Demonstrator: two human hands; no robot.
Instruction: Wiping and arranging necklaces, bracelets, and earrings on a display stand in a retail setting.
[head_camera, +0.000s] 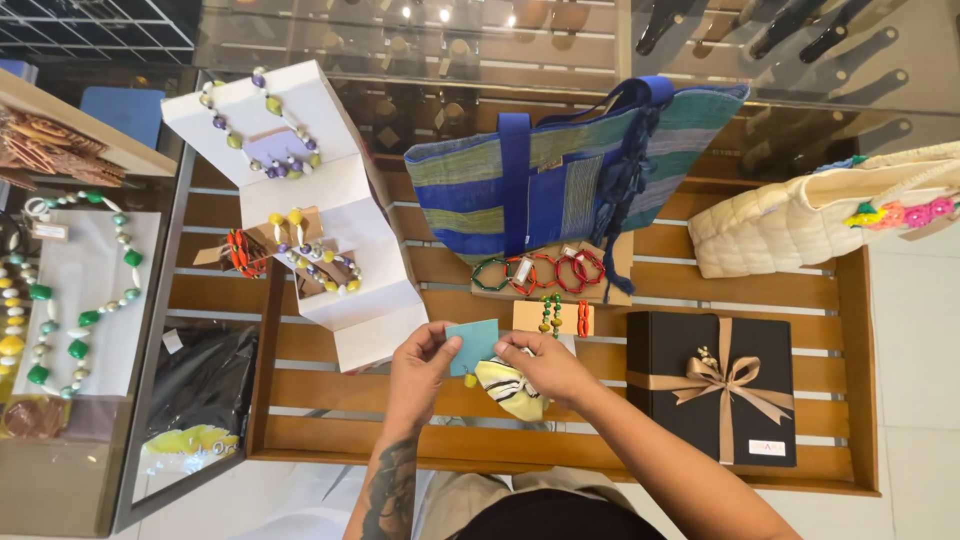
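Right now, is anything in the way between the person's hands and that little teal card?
Nothing visible. The left hand and the right hand both pinch the teal card directly, one at each side edge. A yellow bead hangs just under the card, and a yellow striped pouch lies beneath the right hand, below the card rather than between.

- The card (474, 340) sits low centre of the frame, between the left hand (418, 368) and right hand (548, 366).
- The stand (330, 200) rises upper left of the card.
- The tote (570, 175) stands behind, top centre.
- The gift box (712, 400) lies right of the hands on the slatted desk (330, 400).
- The quilted bag (800, 225) lies at far right.
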